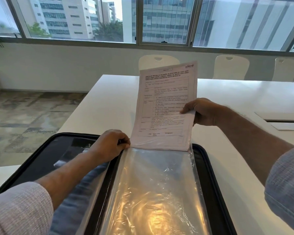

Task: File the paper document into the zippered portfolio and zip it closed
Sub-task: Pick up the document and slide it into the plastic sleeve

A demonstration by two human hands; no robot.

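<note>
Paper document (166,106) pinched in right hand (203,112)

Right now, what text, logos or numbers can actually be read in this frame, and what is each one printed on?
"slice": logo at the top right corner of the paper document.
"MINUTES": boxed heading at the top of the same page, only faintly legible.
Bold title lines and the table rows below: too small and blurred to read reliably.
Plastic sleeve, portfolio, chairs: no text visible.
</note>
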